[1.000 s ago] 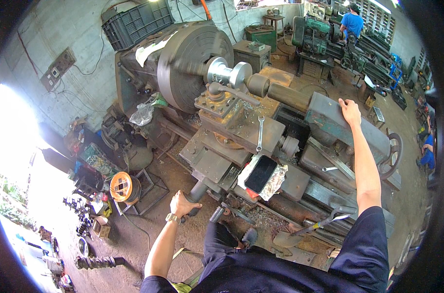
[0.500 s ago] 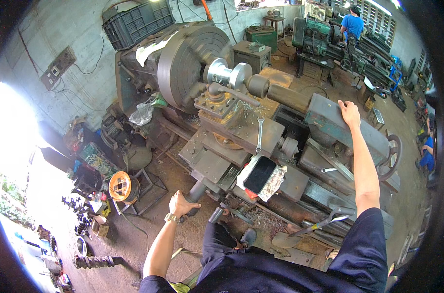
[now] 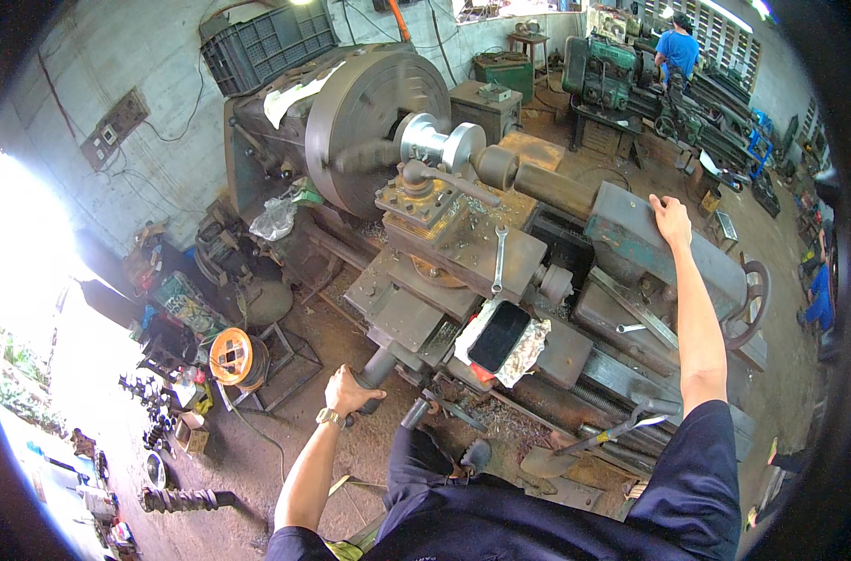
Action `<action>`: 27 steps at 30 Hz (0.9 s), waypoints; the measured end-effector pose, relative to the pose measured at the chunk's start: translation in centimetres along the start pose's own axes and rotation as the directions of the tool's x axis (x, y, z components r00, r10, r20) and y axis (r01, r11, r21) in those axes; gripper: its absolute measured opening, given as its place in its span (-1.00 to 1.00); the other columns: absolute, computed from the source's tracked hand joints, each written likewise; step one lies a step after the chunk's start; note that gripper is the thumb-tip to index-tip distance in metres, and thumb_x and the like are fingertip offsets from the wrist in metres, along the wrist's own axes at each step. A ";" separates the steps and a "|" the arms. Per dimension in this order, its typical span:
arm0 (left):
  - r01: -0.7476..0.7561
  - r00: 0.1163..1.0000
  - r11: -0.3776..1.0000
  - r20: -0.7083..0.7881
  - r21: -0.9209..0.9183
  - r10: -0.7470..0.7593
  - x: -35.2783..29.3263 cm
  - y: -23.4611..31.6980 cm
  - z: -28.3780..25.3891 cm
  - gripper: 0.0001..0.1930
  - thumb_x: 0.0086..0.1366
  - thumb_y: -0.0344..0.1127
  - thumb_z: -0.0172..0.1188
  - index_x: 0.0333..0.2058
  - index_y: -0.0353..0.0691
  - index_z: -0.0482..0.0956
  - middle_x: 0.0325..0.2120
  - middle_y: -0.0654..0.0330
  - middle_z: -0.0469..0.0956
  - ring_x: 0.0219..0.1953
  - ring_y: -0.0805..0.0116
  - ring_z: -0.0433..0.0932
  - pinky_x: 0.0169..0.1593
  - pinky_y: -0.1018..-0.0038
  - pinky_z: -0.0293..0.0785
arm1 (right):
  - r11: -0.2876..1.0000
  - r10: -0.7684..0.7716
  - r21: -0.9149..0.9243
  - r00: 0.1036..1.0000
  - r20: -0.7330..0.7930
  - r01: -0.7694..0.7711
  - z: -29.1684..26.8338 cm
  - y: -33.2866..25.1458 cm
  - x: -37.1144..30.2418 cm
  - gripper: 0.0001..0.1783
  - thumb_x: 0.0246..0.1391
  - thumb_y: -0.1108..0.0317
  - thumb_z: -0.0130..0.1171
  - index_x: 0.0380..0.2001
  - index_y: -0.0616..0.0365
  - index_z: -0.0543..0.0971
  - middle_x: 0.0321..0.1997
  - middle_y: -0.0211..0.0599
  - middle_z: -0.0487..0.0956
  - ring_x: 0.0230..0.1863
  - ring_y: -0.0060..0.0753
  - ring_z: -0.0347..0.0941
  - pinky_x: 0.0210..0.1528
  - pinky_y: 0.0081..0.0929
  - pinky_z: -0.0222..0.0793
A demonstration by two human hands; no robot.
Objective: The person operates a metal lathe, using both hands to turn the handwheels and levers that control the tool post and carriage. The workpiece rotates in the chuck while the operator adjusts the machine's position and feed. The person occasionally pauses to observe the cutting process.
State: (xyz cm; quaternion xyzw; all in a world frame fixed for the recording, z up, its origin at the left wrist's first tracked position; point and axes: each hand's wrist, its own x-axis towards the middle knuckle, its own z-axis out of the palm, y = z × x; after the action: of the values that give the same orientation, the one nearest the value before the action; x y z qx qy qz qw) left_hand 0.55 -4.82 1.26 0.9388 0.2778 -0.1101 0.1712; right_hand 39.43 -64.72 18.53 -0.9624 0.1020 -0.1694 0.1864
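Note:
A big lathe fills the middle. Its wide round chuck (image 3: 351, 140) has blurred jaws and grips a shiny metal workpiece (image 3: 424, 138), whose other end meets the tailstock centre (image 3: 496, 166). Beside the workpiece stands the tool post (image 3: 421, 196) with its clamping lever. My left hand (image 3: 345, 391), a watch at its wrist, is closed around the crank handle at the near end of the cross-slide shaft (image 3: 379, 366). Far to the right, my right hand (image 3: 670, 222) rests on top of the tailstock (image 3: 631, 220), holding nothing, its fingers loosely bent.
On the carriage lie a wrench (image 3: 500, 257) and a phone (image 3: 499, 337) on crumpled paper. A shovel (image 3: 547, 460) leans by the bed. A cable reel (image 3: 238, 357) stands on the floor at left. A person in blue (image 3: 676, 49) is at another lathe (image 3: 598, 75).
The blur on the chuck's face has changed, so it is turning. My hands keep their places; the view has shifted slightly. Figures at the far right edge have moved.

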 end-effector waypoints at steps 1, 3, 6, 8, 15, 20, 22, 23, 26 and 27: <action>-0.002 1.000 1.000 -0.016 0.007 0.002 -0.1 0.0 0.0 0.01 -0.34 0.28 0.58 -0.06 -0.44 0.44 -0.12 -0.13 0.59 -0.02 0.00 0.58 0.07 0.24 0.51 | 1.000 0.000 -0.005 1.000 0.003 0.000 0.0 0.0 0.0 -0.36 0.22 -0.20 0.00 -0.07 0.21 0.64 -0.06 0.13 0.63 0.02 0.17 0.56 0.09 -0.05 0.43; -0.004 0.999 1.000 -0.036 0.016 0.005 -0.1 0.1 0.0 -0.03 -0.35 0.28 0.58 -0.12 -0.42 0.45 -0.13 -0.11 0.59 -0.02 -0.01 0.57 0.08 0.23 0.51 | 1.000 0.009 0.000 1.000 0.005 -0.009 0.0 0.0 0.0 -0.36 0.22 -0.20 0.00 -0.05 0.20 0.64 -0.05 0.13 0.63 0.03 0.16 0.55 0.10 -0.05 0.43; -0.007 0.999 1.000 -0.047 0.023 0.008 -0.3 0.2 0.1 -0.02 -0.35 0.28 0.58 -0.12 -0.42 0.45 -0.13 -0.11 0.59 -0.02 -0.01 0.57 0.07 0.23 0.51 | 1.000 0.016 0.003 1.000 -0.016 -0.016 0.0 -0.2 -0.2 -0.36 0.22 -0.19 0.01 -0.04 0.19 0.63 -0.04 0.12 0.63 0.04 0.16 0.55 0.11 -0.06 0.43; -0.013 0.998 0.999 -0.055 0.033 0.015 -0.3 0.2 0.0 -0.03 -0.35 0.28 0.58 -0.12 -0.42 0.45 -0.14 -0.11 0.59 -0.03 -0.01 0.57 0.07 0.24 0.52 | 1.000 0.017 0.003 1.000 -0.020 -0.017 -0.1 -0.2 -0.2 -0.37 0.22 -0.19 0.01 -0.03 0.18 0.63 -0.03 0.12 0.63 0.04 0.16 0.55 0.11 -0.06 0.43; 0.011 1.000 1.000 0.022 0.017 -0.011 -0.4 0.7 -0.8 0.23 -0.35 0.32 0.56 0.13 -0.58 0.33 -0.04 -0.20 0.55 0.03 -0.03 0.57 0.12 0.27 0.50 | 1.000 0.019 -0.014 1.000 0.001 -0.019 0.0 -0.1 0.0 -0.36 0.22 -0.19 0.01 -0.03 0.19 0.63 -0.02 0.10 0.63 0.04 0.16 0.55 0.11 -0.06 0.43; 0.007 1.000 1.000 0.010 0.031 -0.008 -0.3 0.6 -0.6 0.18 -0.36 0.30 0.58 0.08 -0.57 0.37 -0.07 -0.20 0.57 0.02 -0.03 0.58 0.10 0.25 0.51 | 1.000 0.007 0.007 1.000 -0.008 -0.007 -0.1 -0.2 -0.2 -0.35 0.22 -0.22 0.00 -0.06 0.19 0.63 -0.07 0.17 0.62 0.04 0.21 0.54 0.08 -0.03 0.42; 0.001 1.000 1.000 0.002 0.023 -0.001 -0.2 0.4 -0.4 0.16 -0.36 0.31 0.58 0.05 -0.56 0.39 -0.08 -0.20 0.57 0.01 -0.03 0.58 0.09 0.25 0.51 | 1.000 0.016 -0.005 1.000 0.020 -0.016 -0.2 -0.3 -0.3 -0.38 0.23 -0.19 -0.01 -0.07 0.17 0.64 -0.03 0.12 0.62 0.03 0.18 0.54 0.09 -0.04 0.42; 0.001 1.000 1.000 -0.001 0.031 -0.001 -0.1 0.3 -0.3 0.15 -0.36 0.31 0.58 0.04 -0.56 0.40 -0.09 -0.21 0.57 0.00 -0.03 0.58 0.09 0.24 0.51 | 1.000 0.019 -0.008 0.999 0.030 -0.019 -0.3 -0.3 -0.3 -0.38 0.23 -0.19 -0.02 -0.07 0.16 0.64 -0.04 0.12 0.62 0.03 0.18 0.55 0.09 -0.04 0.42; -0.007 1.000 0.999 -0.011 0.036 0.008 -0.1 0.3 -0.2 0.14 -0.36 0.31 0.57 0.03 -0.56 0.40 -0.09 -0.20 0.58 0.00 -0.03 0.58 0.08 0.24 0.52 | 1.000 0.012 -0.003 1.000 0.005 -0.012 -0.2 -0.3 -0.2 -0.39 0.23 -0.19 -0.02 -0.08 0.16 0.64 -0.05 0.12 0.63 0.02 0.18 0.55 0.09 -0.03 0.43; -0.014 1.000 1.000 -0.018 0.028 0.015 -0.1 0.3 -0.2 0.13 -0.36 0.31 0.57 0.02 -0.56 0.41 -0.10 -0.20 0.58 -0.01 -0.03 0.59 0.07 0.25 0.52 | 1.000 0.010 0.001 1.000 0.000 -0.010 -0.2 -0.3 -0.2 -0.39 0.23 -0.18 -0.01 -0.09 0.16 0.65 -0.06 0.12 0.63 0.02 0.18 0.55 0.08 -0.03 0.43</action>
State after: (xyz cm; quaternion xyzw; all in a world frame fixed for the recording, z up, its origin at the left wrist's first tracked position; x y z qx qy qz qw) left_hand 0.64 -5.00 1.60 0.9441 0.2710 -0.1043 0.1563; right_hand 39.20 -64.45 18.73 -0.9618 0.1068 -0.1683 0.1877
